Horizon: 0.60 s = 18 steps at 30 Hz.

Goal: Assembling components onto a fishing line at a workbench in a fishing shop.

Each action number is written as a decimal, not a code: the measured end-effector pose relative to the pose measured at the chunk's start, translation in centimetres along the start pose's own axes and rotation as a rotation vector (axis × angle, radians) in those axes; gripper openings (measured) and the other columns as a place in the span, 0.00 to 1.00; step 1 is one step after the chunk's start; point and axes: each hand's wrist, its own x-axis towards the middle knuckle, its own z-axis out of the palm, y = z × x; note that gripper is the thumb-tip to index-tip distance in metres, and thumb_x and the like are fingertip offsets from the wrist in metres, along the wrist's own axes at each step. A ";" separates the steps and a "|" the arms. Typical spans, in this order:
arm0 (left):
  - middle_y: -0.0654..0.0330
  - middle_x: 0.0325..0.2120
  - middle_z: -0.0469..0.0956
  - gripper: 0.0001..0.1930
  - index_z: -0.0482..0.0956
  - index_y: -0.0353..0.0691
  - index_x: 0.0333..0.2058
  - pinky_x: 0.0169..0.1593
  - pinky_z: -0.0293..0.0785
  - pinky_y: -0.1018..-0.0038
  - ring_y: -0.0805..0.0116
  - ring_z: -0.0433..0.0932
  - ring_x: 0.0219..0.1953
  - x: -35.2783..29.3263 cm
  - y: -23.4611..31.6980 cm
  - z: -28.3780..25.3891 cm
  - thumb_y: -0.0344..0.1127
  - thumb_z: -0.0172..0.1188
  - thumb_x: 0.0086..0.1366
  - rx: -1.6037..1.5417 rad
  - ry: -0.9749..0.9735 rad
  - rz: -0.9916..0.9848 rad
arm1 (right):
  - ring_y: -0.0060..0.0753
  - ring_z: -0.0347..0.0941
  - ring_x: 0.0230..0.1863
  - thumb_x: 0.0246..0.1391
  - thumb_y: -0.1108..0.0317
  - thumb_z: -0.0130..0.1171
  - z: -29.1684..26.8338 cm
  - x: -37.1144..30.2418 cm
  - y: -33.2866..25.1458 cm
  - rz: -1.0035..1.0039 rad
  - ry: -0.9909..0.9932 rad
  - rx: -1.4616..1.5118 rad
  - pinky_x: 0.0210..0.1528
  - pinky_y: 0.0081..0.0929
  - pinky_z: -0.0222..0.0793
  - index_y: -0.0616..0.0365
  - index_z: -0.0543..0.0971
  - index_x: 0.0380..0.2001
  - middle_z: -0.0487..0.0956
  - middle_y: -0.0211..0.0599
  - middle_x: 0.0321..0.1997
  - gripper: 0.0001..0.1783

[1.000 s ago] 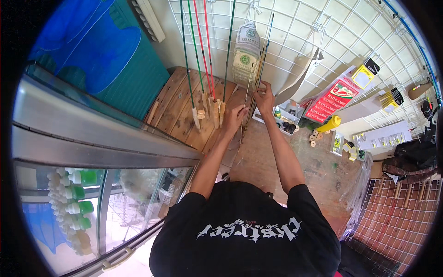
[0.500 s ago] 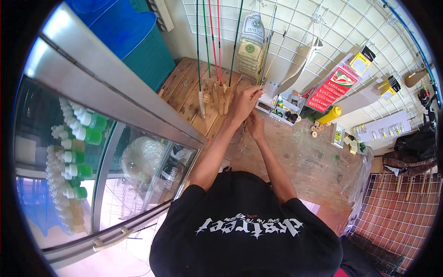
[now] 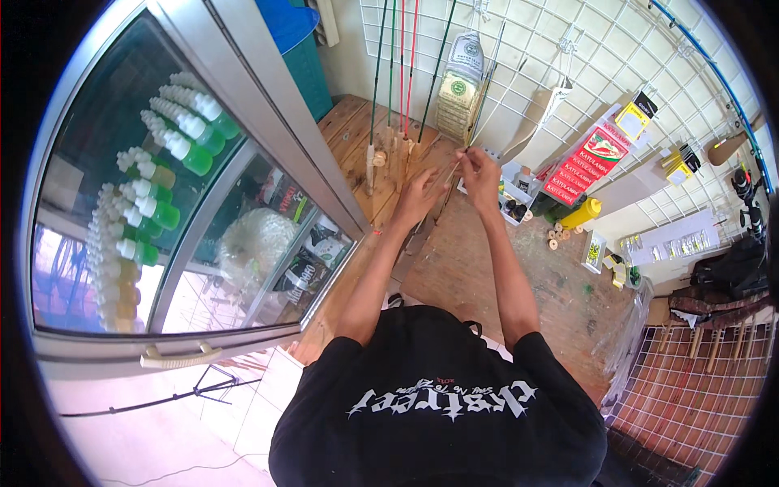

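My right hand is closed in a pinch on a thin pale rod that slants up toward the wire wall grid. Just left of it and a little lower, my left hand has its fingers apart, close beside the rod's lower part. Whether they touch it is hard to see. Several slim rods with pale cork-like handles, green and red in the shaft, stand upright on the planks to the left. Behind my hands hangs a stack of bagged packets.
A glass cabinet with green-liquid bottles borders the left. On the right of the wooden table are a white tray, red boxes, a yellow bottle and cork rings. A white wire grid covers the wall.
My right hand has risen from below the left to the rod. The left hand has come down and loosened from its pinch. The whole view has shifted, showing more of the cabinet.
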 end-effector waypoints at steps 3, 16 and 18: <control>0.48 0.45 0.76 0.24 0.72 0.33 0.51 0.50 0.70 0.69 0.58 0.76 0.48 -2.3 -4.1 0.0 0.42 0.61 0.61 -0.005 -0.062 -0.062 | 0.24 0.78 0.29 0.56 0.68 0.58 -0.5 1.1 -4.3 0.015 -0.051 0.090 0.29 0.24 0.75 0.69 0.77 0.30 0.81 0.41 0.26 0.11; 0.58 0.28 0.81 0.11 0.78 0.36 0.42 0.34 0.72 0.76 0.75 0.77 0.29 -8.2 -1.1 2.2 0.31 0.60 0.61 -0.118 -0.129 -0.084 | 0.35 0.80 0.31 0.58 0.66 0.57 -11.6 6.7 -15.4 0.016 -0.078 0.277 0.28 0.25 0.79 0.67 0.74 0.40 0.80 0.47 0.34 0.14; 0.62 0.25 0.78 0.10 0.78 0.36 0.41 0.32 0.69 0.78 0.77 0.73 0.25 -8.8 -0.5 2.3 0.32 0.60 0.62 -0.025 -0.198 -0.144 | 0.31 0.80 0.31 0.58 0.64 0.57 -13.3 6.9 -16.1 -0.016 -0.060 0.224 0.28 0.23 0.78 0.66 0.76 0.40 0.81 0.44 0.35 0.15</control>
